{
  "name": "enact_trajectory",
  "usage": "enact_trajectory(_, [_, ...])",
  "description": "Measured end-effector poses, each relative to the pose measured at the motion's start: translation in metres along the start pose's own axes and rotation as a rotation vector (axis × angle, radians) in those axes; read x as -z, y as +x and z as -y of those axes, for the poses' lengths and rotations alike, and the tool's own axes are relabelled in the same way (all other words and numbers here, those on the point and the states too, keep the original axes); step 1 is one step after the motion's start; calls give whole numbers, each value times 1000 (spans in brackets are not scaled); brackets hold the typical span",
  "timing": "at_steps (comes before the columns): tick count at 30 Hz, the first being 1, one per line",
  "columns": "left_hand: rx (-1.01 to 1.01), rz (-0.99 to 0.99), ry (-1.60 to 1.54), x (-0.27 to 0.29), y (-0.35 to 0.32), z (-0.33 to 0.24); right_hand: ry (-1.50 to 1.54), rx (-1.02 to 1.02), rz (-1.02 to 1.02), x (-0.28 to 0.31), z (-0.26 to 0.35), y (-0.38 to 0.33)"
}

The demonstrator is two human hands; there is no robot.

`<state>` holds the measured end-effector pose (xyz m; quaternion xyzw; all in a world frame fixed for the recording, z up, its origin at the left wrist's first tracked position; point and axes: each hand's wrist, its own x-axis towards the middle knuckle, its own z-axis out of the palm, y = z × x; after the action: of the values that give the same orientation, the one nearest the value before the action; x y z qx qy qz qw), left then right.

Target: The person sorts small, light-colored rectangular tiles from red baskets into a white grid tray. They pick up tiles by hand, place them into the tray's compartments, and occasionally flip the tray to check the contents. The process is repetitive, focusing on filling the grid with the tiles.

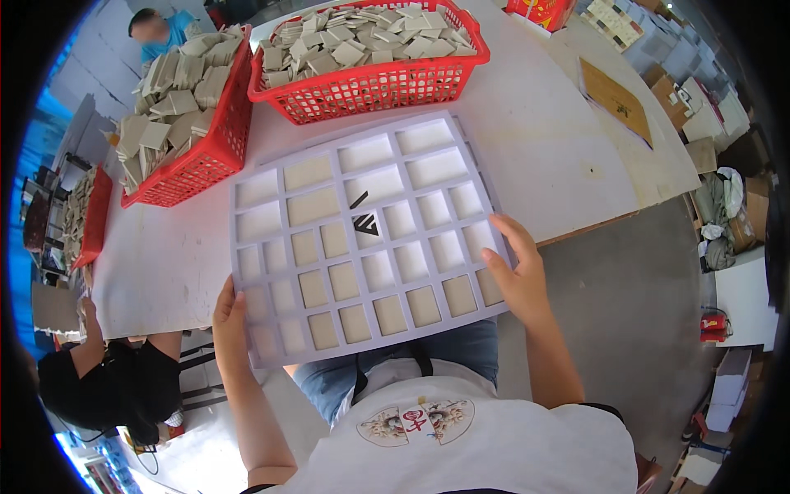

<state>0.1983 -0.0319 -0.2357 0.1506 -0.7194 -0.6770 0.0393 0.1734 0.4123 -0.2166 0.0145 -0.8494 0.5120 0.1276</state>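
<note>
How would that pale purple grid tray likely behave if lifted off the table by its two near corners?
The grid tray looks thin and wide, so it would probably sag or flex in the middle. The left hand and right hand grip opposite sides, which suggests it needs two-handed support. The tan tiles sit loose in open cells, so tilting might let them slide out.

Both hands' fingers are hidden under the pale grid tray (362,239).
</note>
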Motion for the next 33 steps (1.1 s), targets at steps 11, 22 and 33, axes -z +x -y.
enact_trajectory(11, [-4,104,216,-6,51,24,-160,-80,56,9,-39,31])
enact_trajectory(22, [294,105,-215,-28,45,14,337,-369,295,-1,-61,49])
enact_trajectory(33, [310,136,-481,-28,28,-7,687,-533,237,19,-48,51])
